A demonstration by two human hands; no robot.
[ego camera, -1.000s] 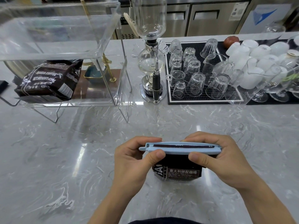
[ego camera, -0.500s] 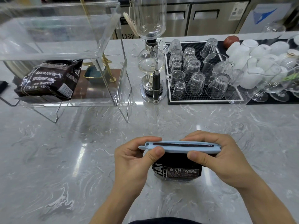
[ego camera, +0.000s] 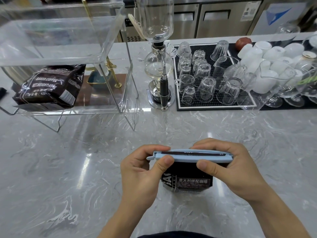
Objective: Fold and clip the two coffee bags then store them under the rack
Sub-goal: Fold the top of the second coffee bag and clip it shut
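A black coffee bag (ego camera: 187,179) stands upright on the marble counter in front of me, its folded top caught in a long pale blue clip (ego camera: 192,156). My left hand (ego camera: 142,170) pinches the clip's left end between thumb and fingers. My right hand (ego camera: 228,167) grips its right end, thumb on the front. A second black coffee bag (ego camera: 49,86) lies on its side under the clear acrylic rack (ego camera: 109,54) at the far left.
A glass siphon coffee maker (ego camera: 158,66) stands right of the rack. Behind it, a black mat (ego camera: 178,83) holds several upturned glasses. White cups (ego camera: 274,54) and stemmed glasses (ego camera: 291,86) crowd the far right. A small teal dish (ego camera: 96,81) sits behind the rack.
My hands and the clipped bag have barely moved. The clip's two jaws look pressed a little closer together along the bag's top.
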